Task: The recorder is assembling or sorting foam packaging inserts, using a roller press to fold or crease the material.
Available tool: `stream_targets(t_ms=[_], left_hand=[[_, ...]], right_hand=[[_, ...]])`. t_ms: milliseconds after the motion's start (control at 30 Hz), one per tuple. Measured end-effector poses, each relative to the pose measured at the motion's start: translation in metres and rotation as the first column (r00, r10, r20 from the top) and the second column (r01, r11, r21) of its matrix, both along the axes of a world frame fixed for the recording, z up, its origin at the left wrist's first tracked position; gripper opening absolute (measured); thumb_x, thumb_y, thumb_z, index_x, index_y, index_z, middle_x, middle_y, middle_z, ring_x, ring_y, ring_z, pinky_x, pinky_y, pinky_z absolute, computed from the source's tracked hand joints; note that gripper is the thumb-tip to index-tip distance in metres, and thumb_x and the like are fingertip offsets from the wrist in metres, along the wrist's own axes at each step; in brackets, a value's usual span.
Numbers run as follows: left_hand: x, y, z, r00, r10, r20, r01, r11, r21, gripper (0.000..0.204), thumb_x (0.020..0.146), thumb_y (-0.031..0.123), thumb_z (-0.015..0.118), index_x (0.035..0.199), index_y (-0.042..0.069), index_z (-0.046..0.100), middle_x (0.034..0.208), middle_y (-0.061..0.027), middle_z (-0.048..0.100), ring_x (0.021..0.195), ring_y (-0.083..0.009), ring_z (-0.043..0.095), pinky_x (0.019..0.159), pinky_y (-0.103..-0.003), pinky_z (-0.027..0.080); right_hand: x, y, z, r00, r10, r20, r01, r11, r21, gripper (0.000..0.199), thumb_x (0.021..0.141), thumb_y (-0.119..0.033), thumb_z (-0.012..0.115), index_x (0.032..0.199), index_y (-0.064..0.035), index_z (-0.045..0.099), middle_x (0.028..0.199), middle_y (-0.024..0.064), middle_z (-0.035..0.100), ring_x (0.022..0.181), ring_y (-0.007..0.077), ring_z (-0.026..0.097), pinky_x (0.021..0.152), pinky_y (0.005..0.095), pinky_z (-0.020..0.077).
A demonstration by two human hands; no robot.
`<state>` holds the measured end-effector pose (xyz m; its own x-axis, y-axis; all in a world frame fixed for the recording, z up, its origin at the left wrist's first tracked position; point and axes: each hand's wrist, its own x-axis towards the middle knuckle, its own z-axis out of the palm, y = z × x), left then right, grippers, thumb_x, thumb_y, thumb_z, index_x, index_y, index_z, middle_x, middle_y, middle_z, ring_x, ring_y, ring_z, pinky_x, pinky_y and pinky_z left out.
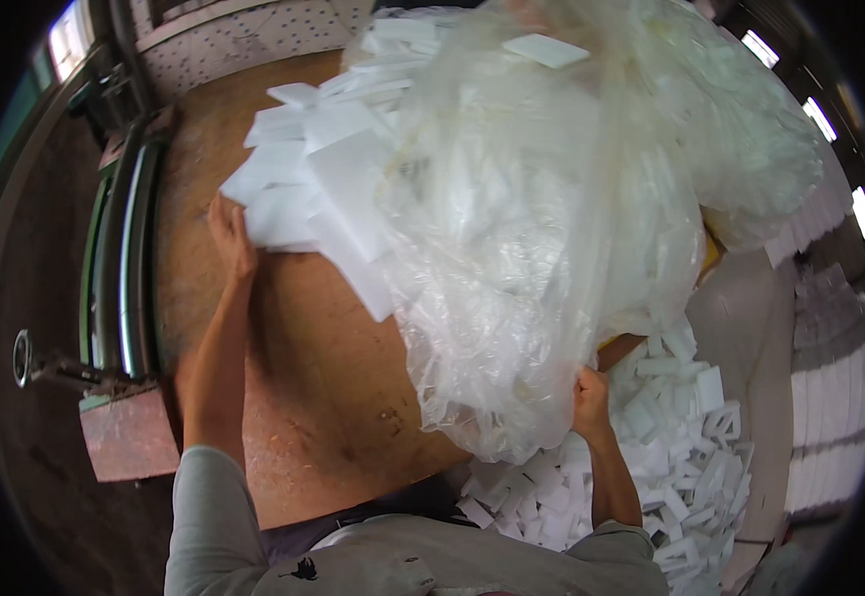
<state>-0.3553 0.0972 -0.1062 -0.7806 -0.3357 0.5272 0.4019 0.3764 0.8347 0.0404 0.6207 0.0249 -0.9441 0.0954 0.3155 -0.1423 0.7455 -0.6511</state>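
Observation:
A big clear plastic bag [512, 328] spreads over the right half of the wooden table, its lower end hanging past the edge. My right hand [591, 400] is closed on the bag's lower right edge. White foam sheets [308, 174] lie in a loose heap at the bag's left side, partly under the plastic. My left hand [234, 236] rests against the near left corner of this heap; its fingers are partly hidden by the sheets, so I cannot tell if they grip one. One loose white piece [547, 50] lies on top of the bag.
The brown tabletop [323, 397] stretches in front of me. Metal rollers [135, 258] with a handwheel [22, 358] stand along the left. White foam offcuts [691, 477] pile up on the floor at lower right. Stacked white sheets [830, 397] stand at far right. Part of another person's hand [527, 12] shows at the top.

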Motion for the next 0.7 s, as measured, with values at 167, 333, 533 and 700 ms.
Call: stream_targets(t_ms=[167,333,533,700], left_hand=[[-0.006,-0.003,-0.004,0.996,0.005,-0.086,0.0,0.998,0.06,0.058,0.112,0.034,0.048,0.154,-0.005,0.043,0.155,-0.0212,0.046,0.139,-0.0273,0.049,0.117,-0.037,0.038],[-0.022,-0.019,-0.016,0.999,0.045,-0.021,-0.03,0.884,0.467,0.059,0.112,0.04,0.046,0.153,-0.003,0.046,0.147,-0.0203,0.054,0.131,-0.0258,0.053,0.112,-0.035,0.042],[-0.017,-0.046,-0.024,0.982,0.175,-0.065,-0.119,0.858,0.5,0.063,0.112,0.047,0.041,0.151,-0.001,0.05,0.141,-0.0201,0.06,0.127,-0.0277,0.058,0.111,-0.037,0.044],[-0.002,-0.075,-0.017,0.986,-0.168,-0.001,0.138,0.806,0.575,0.067,0.111,0.054,0.039,0.15,0.002,0.054,0.137,-0.0187,0.064,0.122,-0.0295,0.062,0.11,-0.041,0.046]], right_hand=[[0.036,0.058,-0.011,0.943,-0.32,0.094,0.331,0.929,-0.162,0.022,0.106,-0.012,0.056,0.092,-0.0009,0.069,0.068,0.0006,0.057,0.061,0.008,0.051,0.054,0.0279,0.0396],[0.037,0.216,0.009,0.66,-0.75,-0.035,0.625,0.576,-0.527,0.036,0.107,-0.035,0.063,0.098,-0.0016,0.073,0.089,-0.004,0.065,0.082,0.0075,0.056,0.074,0.0243,0.0439],[-0.078,0.325,0.008,0.844,-0.536,-0.011,0.302,0.491,-0.817,0.044,0.109,-0.032,0.057,0.134,0.0029,0.064,0.129,0.0136,0.068,0.121,0.0227,0.062,0.106,0.0352,0.0461],[-0.134,0.312,-0.034,0.9,-0.42,0.116,0.405,0.708,-0.578,0.043,0.108,-0.029,0.058,0.136,0.0026,0.063,0.13,0.014,0.067,0.122,0.0246,0.062,0.107,0.0369,0.046]])
